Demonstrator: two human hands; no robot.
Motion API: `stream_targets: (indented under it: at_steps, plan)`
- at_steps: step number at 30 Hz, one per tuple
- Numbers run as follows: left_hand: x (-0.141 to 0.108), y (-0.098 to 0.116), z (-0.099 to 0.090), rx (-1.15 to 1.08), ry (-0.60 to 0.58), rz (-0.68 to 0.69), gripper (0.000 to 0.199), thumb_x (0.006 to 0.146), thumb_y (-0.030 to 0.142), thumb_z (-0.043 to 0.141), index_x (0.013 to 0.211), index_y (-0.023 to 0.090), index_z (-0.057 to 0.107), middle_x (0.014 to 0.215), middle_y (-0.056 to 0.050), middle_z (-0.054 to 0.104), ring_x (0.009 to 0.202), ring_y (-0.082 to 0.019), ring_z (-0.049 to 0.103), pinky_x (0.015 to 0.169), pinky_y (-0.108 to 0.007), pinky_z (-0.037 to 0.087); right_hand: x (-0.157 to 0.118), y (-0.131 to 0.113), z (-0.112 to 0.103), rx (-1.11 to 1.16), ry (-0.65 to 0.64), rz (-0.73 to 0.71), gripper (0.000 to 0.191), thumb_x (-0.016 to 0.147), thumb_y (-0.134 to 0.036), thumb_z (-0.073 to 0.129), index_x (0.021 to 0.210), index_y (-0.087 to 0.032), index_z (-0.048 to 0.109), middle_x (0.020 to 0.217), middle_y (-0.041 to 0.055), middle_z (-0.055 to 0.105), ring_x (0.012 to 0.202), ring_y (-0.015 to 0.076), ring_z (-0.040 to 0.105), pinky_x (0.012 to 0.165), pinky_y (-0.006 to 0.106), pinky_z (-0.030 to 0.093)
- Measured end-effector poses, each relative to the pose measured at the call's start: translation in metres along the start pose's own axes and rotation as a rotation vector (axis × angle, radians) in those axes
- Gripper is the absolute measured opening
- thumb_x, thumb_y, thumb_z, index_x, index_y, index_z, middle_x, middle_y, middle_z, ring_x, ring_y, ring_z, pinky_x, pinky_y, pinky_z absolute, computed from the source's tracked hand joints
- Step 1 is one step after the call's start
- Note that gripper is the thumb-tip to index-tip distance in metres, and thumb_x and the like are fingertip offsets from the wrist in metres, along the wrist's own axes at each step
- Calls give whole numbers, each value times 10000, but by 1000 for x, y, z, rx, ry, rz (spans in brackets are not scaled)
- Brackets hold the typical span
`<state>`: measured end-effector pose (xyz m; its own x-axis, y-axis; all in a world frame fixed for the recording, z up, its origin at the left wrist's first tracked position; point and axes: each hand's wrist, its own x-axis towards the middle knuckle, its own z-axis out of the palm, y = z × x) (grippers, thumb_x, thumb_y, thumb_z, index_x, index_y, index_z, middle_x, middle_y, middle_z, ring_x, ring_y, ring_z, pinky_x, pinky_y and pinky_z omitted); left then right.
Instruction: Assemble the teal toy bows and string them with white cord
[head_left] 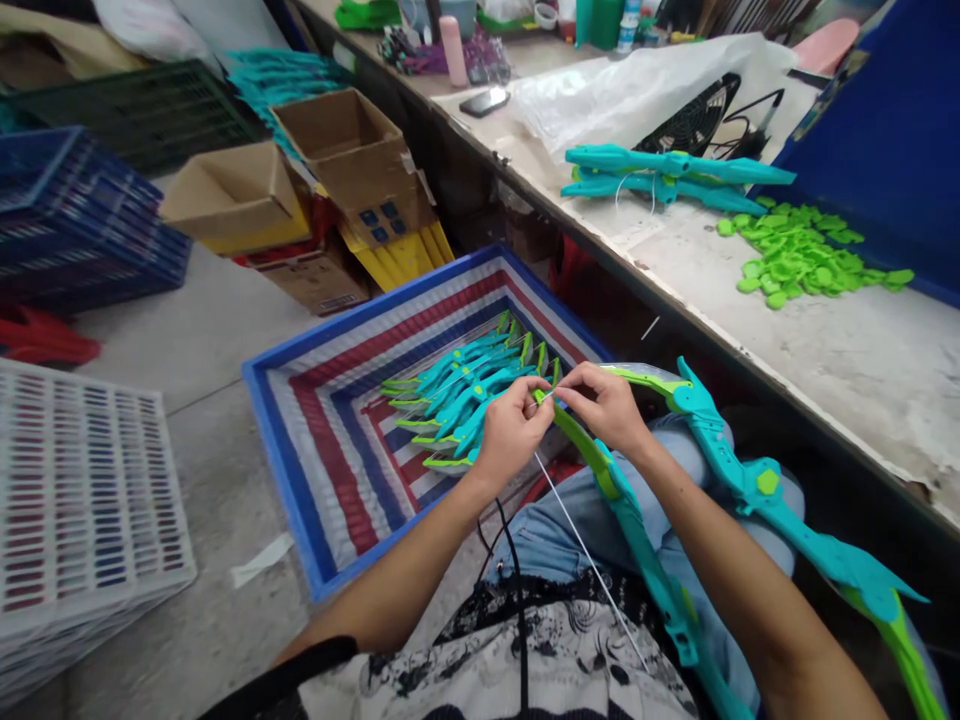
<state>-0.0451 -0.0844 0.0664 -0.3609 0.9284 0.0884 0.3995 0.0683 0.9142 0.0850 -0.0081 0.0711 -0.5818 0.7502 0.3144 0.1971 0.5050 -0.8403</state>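
Note:
A teal and green toy bow slants up from my lap, and its green tip is between my hands. My left hand is closed around that tip. Right beside it, my right hand pinches the end of a white string at the tip. The string runs down past my left fingers toward my body. A second teal and green toy bow rests across my legs on the right, apart from my fingers.
A blue-rimmed bin with a striped lining holds several toy bows. On the workbench at right lie more bows and a heap of green pieces. Cardboard boxes and a white crate stand left.

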Motion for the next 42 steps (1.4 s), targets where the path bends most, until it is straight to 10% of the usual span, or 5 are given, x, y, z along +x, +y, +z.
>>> stream_targets:
  at_steps: [6,12,18,22,42]
  plan:
    - [6,-6,8,-103,18,237,102,810,214,550,865,175,627,920,-51,625,885,-166,582,775,-274,464,11,9,-33,-136,46,-12,162,799,-254,622,654,-183,616,643,-5,593,646,136,537,640,278,425]
    - [6,6,13,-233,-151,201,182,820,260,549,786,173,705,856,-57,623,831,-163,585,791,-290,463,42,17,-85,-187,708,181,114,767,-256,645,688,-182,610,636,-18,587,609,143,547,612,293,453]
    - [43,24,-3,-590,-275,-249,286,783,409,597,782,139,692,799,-57,675,824,-186,617,792,-316,486,-12,-35,-3,-182,327,-193,89,865,-199,578,785,-213,616,819,33,628,862,186,594,806,370,488]
    - [51,31,-25,-145,-186,-1,34,702,195,631,679,171,627,785,-28,651,789,-165,587,793,-307,470,-31,-23,33,-86,324,-103,96,881,-174,560,803,-200,609,781,22,598,764,154,571,714,317,491]
    - [35,38,-14,-632,-284,-387,300,575,366,788,691,125,653,551,-7,614,496,-113,576,486,-225,484,-4,-17,13,57,353,-62,234,906,-187,496,1000,-234,705,916,37,612,854,144,609,759,279,519]
